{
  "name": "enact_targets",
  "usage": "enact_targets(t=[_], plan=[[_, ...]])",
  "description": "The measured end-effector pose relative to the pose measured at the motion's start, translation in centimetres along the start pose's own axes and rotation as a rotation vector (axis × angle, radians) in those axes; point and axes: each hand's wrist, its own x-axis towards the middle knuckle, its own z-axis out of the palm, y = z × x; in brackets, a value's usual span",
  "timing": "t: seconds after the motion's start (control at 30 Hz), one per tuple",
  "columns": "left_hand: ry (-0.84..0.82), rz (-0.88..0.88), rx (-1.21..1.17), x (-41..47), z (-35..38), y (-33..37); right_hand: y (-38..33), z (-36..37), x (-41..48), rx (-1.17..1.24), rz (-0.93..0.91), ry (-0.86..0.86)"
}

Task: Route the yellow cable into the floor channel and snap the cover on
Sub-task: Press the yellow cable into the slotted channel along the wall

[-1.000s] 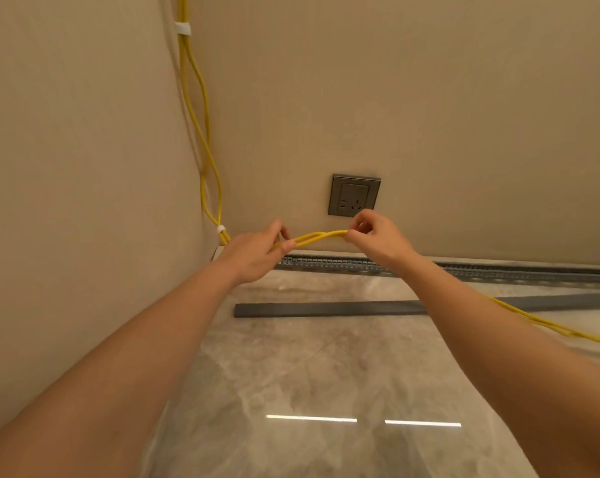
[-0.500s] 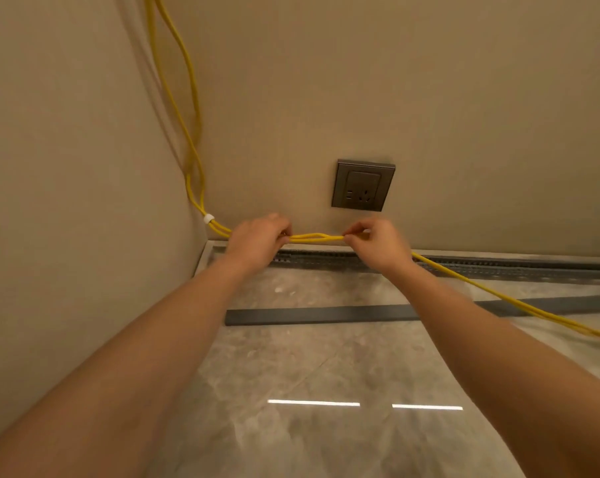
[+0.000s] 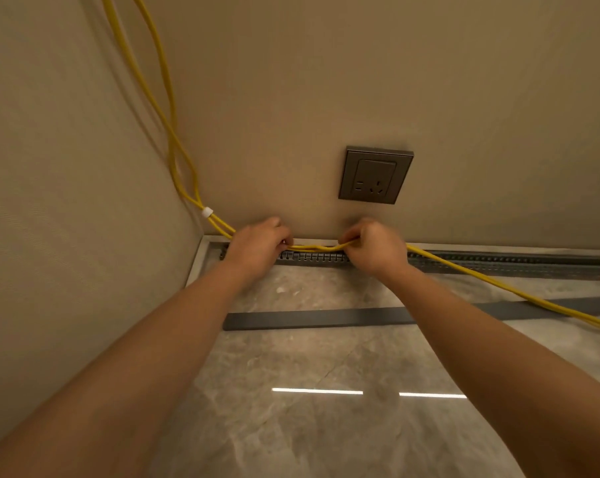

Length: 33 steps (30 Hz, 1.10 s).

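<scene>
Pinching the cable, the left hand and right hand each close their grip on it, holding a short stretch just above the channel at the floor's back edge near the left corner. The cable climbs the wall corner past a white tie and trails right across the cover, which lies loose on the floor.

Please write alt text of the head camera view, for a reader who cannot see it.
Two bare hands, left hand and right hand, pinch a yellow cable just above an open slotted floor channel along the wall. The grey cover strip lies loose on the marble floor, below a wall socket.
</scene>
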Motion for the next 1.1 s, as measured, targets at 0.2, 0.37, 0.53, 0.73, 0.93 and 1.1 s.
enact_targets(t=[0.2,0.37,0.53,0.73,0.93,1.1], plan=[[-0.004,-0.017,-0.064,-0.5,0.5,-0.3,0.1,0.7,-0.2,-0.016,-0.008,-0.093],[0.062,-0.093,-0.078,-1.0,0.6,0.0,-0.1,1.1,-0.5,0.026,0.008,-0.075],[0.157,-0.074,0.096,-1.5,1.3,0.6,-0.8,1.3,-0.4,0.001,0.079,-0.035],[0.120,-0.001,0.218,-3.1,2.6,1.0,-1.8,1.9,-0.6,-0.051,0.110,-0.025],[0.098,0.018,0.179,-3.5,2.5,0.3,-3.3,2.6,-0.7,-0.147,0.016,0.007],[0.017,-0.024,0.128,-3.9,1.6,-0.5,-5.0,3.8,-1.3,-0.119,-0.137,-0.011]])
